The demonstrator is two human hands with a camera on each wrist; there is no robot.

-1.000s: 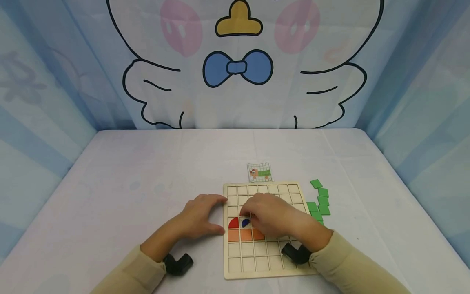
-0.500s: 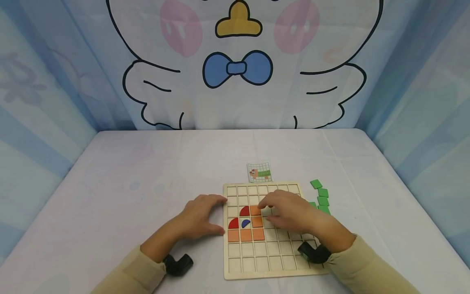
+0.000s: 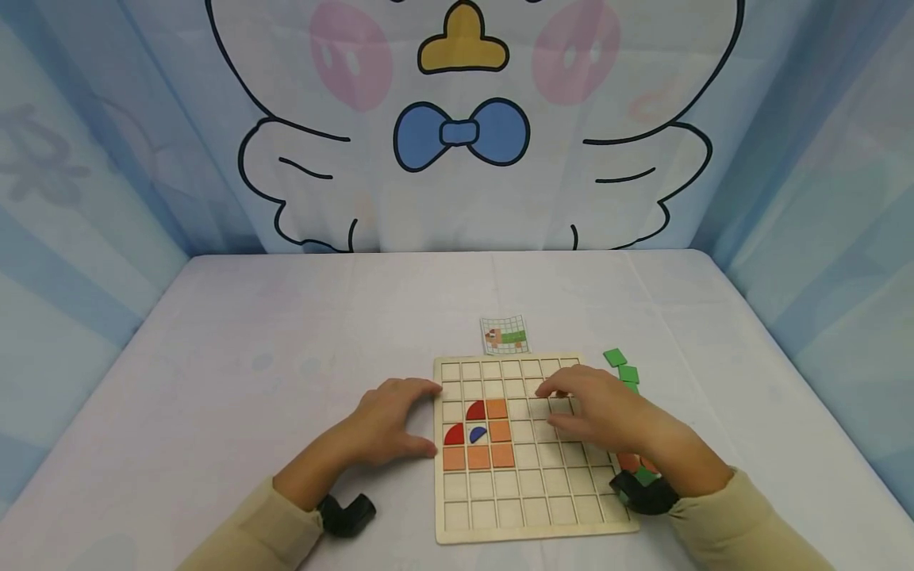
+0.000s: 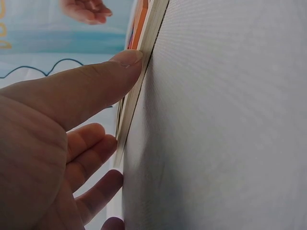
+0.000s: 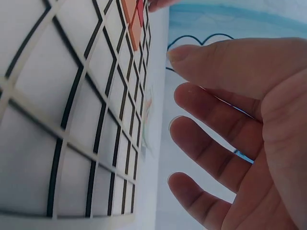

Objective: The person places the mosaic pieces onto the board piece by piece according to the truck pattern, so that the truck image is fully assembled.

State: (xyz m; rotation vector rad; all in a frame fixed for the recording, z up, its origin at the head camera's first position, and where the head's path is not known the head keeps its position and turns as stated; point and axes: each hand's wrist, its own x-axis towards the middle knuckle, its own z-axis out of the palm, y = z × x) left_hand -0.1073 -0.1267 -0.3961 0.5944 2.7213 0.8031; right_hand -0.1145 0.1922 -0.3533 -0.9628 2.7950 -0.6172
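Observation:
A wooden grid board (image 3: 528, 507) lies on the table with orange squares (image 3: 479, 457), two red quarter-circles (image 3: 453, 434) and a blue half-round piece (image 3: 478, 434) set in cells on its left side. My left hand (image 3: 389, 420) touches the board's left edge with fingertips and thumb, fingers spread; the left wrist view shows the thumb against the rim. Above the board's right half hovers my right hand (image 3: 607, 408), fingers loosely bent and apart from the thumb. Nothing sits between them in the right wrist view.
Green square tiles (image 3: 615, 358) lie right of the board, several partly hidden by the right arm. Orange tiles (image 3: 629, 462) show near the right wrist. A small picture card (image 3: 505, 335) lies behind the board. A printed curtain surrounds the table.
My right hand has drawn back to the right from the filled cells, uncovering a red quarter-circle and orange squares. My left hand stays at the board's edge.

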